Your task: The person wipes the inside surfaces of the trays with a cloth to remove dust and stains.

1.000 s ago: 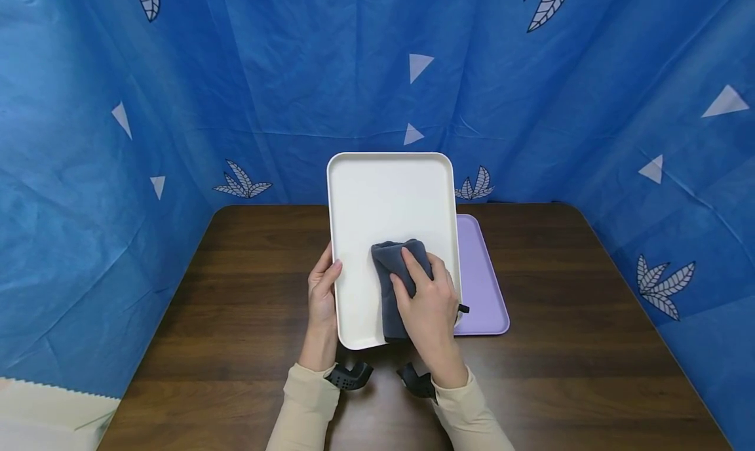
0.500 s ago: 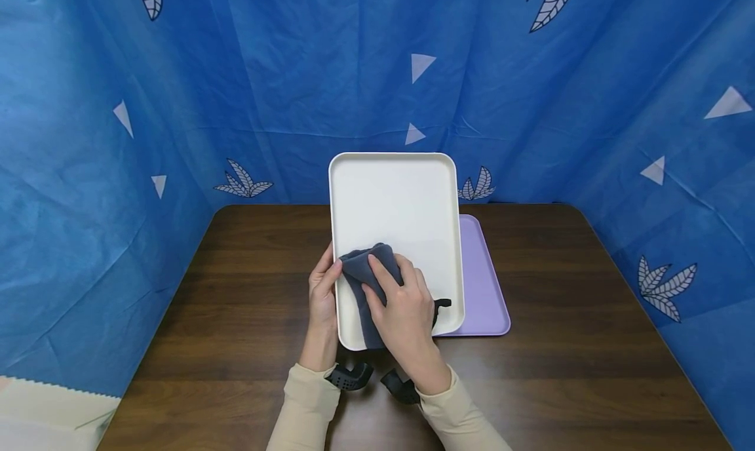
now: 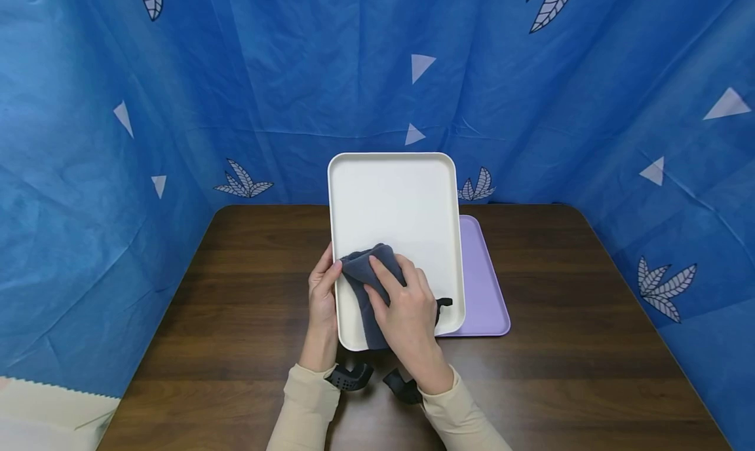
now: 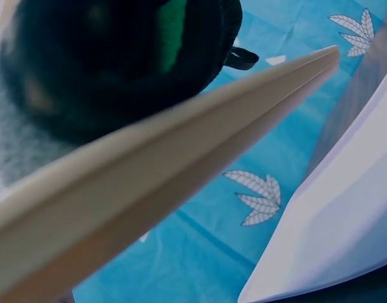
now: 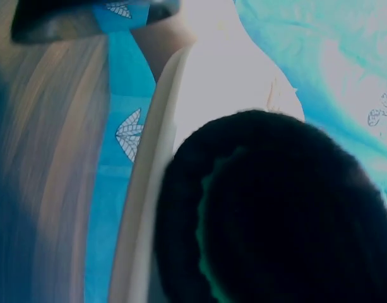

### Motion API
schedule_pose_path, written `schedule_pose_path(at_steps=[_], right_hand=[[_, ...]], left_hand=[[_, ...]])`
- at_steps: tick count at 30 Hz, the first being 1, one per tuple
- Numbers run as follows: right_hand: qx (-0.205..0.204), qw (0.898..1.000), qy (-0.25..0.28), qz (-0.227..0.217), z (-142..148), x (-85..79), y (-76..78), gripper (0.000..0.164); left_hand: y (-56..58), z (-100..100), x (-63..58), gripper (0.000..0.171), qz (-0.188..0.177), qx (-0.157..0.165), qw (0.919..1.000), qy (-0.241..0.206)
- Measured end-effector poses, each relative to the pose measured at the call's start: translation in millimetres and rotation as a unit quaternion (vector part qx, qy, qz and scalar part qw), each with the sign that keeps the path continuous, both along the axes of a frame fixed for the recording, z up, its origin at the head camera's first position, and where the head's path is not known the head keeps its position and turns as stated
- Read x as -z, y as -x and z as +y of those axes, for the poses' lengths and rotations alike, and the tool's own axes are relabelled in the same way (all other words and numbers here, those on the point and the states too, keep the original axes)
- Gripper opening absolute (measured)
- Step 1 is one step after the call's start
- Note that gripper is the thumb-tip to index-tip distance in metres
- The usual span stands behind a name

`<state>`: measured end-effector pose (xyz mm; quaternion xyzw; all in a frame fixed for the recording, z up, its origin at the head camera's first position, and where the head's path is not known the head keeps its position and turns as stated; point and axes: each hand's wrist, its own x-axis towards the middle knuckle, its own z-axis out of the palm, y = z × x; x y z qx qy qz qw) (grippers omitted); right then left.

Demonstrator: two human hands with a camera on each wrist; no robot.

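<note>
My left hand (image 3: 323, 300) grips a white rectangular tray (image 3: 395, 195) by its left edge, thumb over the rim and the other fingers behind. The tray is held up, tilted toward the head camera. My right hand (image 3: 407, 310) holds a folded dark grey cloth (image 3: 360, 284) against the lower left part of the tray's inner face. The cloth's top left corner reaches the left thumb, and a black loop (image 3: 444, 302) shows right of the right hand. Up close in the right wrist view, the cloth (image 5: 262, 132) looks very dark and hides most of the tray.
A light purple tray (image 3: 480, 287) lies on the brown wooden table (image 3: 590, 346), partly hidden behind the white tray. Blue curtains (image 3: 295, 64) with leaf and triangle prints enclose the table's back and sides. Black wrist devices (image 3: 350, 377) sit below both hands.
Over the past second, my right hand has slid the cloth leftward across the tray's lower part. Since half a second ago it has hardly moved. My left hand keeps its grip.
</note>
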<state>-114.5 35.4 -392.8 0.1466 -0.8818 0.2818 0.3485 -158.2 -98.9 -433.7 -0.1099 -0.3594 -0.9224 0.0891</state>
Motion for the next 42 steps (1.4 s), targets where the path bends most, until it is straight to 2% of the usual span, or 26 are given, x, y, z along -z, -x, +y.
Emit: schedule_pose_path(at_steps=[5,14,27,34,42], right_hand=[[0.010,1.000,0.008,-0.008,8.3,1.9,0.2,0.046],[0.055,0.997,0.030,-0.034,32.2,8.7,2.5,0.048],[0.125,0.986,0.079,-0.074,65.9,20.6,3.9,0.048],[0.126,0.984,0.096,-0.079,70.0,22.1,4.9,0.047],[0.122,0.984,0.107,-0.079,60.9,21.6,2.4,0.046]], left_hand=[[-0.4,0.4,-1.1,0.042,-0.011,0.002,0.9999,0.000],[-2.9,-0.4,-4.3,0.043,-0.017,0.009,0.9998,-0.012],[-1.7,-0.9,-2.8,0.042,0.004,0.016,0.9998,-0.012],[-2.1,-1.3,-1.5,0.042,0.004,0.019,0.9997,-0.013],[-2.3,-1.6,-3.6,0.040,-0.004,0.014,0.9997,-0.019]])
